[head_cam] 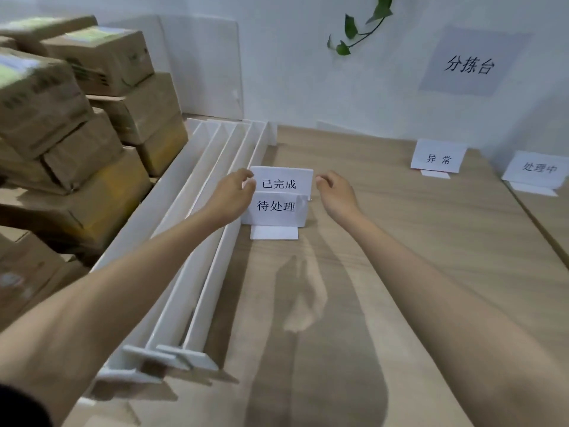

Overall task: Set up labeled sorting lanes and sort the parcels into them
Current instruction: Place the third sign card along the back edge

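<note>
Plain white wall (pixel 308 72) behind wood-grain desk (pixel 400 272) (seam at right); grey paper sign (pixel 471 61), green vine (pixel 360 29) up top.

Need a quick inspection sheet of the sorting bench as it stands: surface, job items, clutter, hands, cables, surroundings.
Surface: wooden table, bare in front of the person.
Job's things: cardboard parcels stacked at left; white dividers lying together beside them; 已完成 sign right behind 待处理 sign; 异常 sign and 处理中 sign stand at far right.
Clutter: nothing seen.
Hands: left hand at the 已完成 sign's left edge, right hand by its right edge; fingers curled, grip unclear.
Cables: nothing seen.
Surroundings: white wall with 分拣台 notice, vine, white boards leaning on it.
</note>
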Demonstrator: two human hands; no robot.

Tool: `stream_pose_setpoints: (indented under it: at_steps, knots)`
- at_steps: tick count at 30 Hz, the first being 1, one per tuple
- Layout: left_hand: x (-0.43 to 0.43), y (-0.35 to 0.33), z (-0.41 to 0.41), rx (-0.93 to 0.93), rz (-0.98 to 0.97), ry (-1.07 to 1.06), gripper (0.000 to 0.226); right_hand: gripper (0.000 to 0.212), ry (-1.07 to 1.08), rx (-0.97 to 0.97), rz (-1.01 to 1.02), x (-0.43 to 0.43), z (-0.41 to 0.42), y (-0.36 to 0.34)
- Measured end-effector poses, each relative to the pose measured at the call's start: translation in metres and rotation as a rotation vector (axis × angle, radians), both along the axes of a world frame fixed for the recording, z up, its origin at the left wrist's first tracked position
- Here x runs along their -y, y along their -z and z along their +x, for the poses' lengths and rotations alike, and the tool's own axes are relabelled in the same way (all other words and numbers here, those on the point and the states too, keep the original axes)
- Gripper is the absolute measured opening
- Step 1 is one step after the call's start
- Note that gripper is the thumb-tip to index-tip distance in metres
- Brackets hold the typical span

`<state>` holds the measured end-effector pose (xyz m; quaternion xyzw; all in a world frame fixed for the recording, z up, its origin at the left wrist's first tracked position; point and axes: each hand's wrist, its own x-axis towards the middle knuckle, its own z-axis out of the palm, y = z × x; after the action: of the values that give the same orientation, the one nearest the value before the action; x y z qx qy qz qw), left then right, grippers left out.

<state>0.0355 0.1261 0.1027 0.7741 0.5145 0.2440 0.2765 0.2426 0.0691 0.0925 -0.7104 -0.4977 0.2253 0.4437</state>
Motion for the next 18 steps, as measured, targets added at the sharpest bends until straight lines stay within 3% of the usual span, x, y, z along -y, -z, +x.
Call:
stream_pose_setpoints:
  at_steps: [18]
  knots:
    - [-0.072, 0.128, 0.033, -0.132, -0.319, -0.068, 0.042, 0.033, 0.002, -0.133, -0.316, -0.074, 0.037, 0.129]
